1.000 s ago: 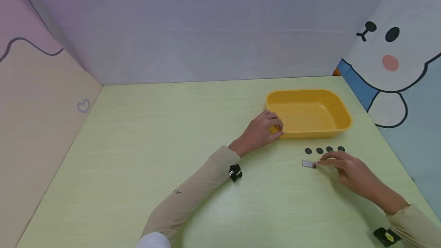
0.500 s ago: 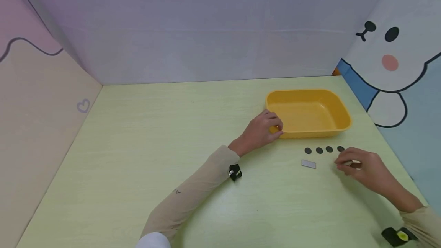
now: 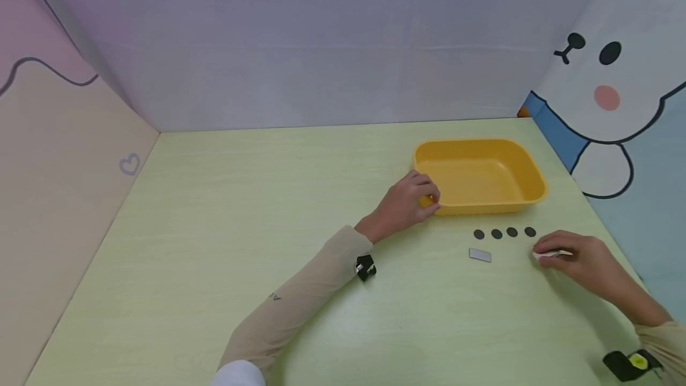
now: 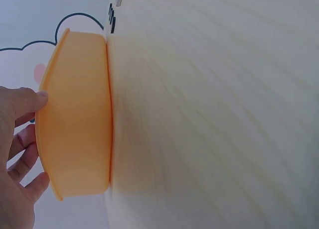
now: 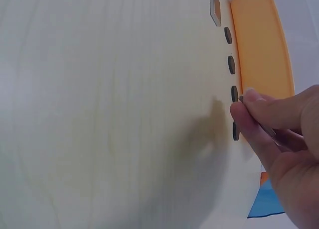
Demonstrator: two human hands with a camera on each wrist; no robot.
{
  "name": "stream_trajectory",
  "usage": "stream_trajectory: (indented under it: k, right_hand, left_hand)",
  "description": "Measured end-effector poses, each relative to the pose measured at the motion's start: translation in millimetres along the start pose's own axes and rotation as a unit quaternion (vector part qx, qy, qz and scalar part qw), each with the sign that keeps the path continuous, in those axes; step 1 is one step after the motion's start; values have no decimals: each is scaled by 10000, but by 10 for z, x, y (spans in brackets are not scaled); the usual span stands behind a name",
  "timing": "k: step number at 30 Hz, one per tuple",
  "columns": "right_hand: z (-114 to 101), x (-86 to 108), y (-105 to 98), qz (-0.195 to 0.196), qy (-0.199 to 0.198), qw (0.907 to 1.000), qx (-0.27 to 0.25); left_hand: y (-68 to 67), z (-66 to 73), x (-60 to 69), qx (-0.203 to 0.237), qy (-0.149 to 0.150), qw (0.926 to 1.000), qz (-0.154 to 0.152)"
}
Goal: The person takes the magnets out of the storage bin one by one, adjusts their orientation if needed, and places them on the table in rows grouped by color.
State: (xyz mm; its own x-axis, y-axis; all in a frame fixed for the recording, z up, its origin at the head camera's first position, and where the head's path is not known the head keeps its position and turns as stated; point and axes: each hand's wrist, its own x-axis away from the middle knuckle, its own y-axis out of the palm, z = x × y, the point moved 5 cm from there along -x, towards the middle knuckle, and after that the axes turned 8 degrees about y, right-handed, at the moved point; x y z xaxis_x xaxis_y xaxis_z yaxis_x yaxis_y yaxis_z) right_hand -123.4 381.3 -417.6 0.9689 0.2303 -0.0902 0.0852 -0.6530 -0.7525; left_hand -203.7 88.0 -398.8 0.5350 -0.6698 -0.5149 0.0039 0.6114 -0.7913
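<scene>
My left hand (image 3: pixel 404 204) grips the rim of the yellow plastic tray (image 3: pixel 482 210) at its near left corner; in the left wrist view the thumb and fingers straddle that rim. My right hand (image 3: pixel 584 264) is raised a little above the table, right of the discs. Between thumb and fingers it pinches a thin, flat, light-grey piece (image 5: pixel 269 131), mostly hidden by the hand. A silvery rectangular block (image 3: pixel 480 255) lies flat on the table to the left of that hand. Behind it, several small dark discs (image 3: pixel 496 234) lie in a row in front of the tray.
The pale green table (image 3: pixel 268 195) meets a plain greyish wall (image 3: pixel 332 76) at the back. A printed panel (image 3: pixel 621 136) borders the right side, close to the tray. Another panel (image 3: pixel 69 165) stands along the left edge.
My right hand has drawn back to the right, away from the rectangular block, and the thin piece now shows in its pinch. The left hand and the tray have stayed put.
</scene>
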Motion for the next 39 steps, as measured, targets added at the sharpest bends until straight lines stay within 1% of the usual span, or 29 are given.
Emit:
stream_trajectory:
  k: [3,8,12,14,17,20,27,34,39]
  right_hand:
    - [47,0,-2,-8,107,9999,103]
    - [115,19,32,-149,289,9992,218]
    - [142,22,64,-186,227,9988,390]
    - [142,9,71,-190,213,9975,648]
    - [127,-2,73,-127,67,9947,1022]
    - [111,7,73,46,-141,9917,1277]
    - [96,43,71,443,-445,9897,1285]
    - [112,84,87,706,-520,9874,1314]
    - [111,108,90,1009,-626,9846,1282]
  left_hand:
    - [-5,3,-3,23,13,10000,18]
    - [2,-2,-4,33,37,10000,26]
    - [21,-15,-2,52,92,9999,55]
    - [27,-17,2,60,94,9999,52]
    - [34,-18,8,74,49,10000,35]
    - [47,-21,13,40,16,10000,15]
    - [38,-16,6,-8,-26,10000,10]
    - [31,-15,10,-27,-55,10000,13]
    - [22,-12,13,64,-77,9999,21]
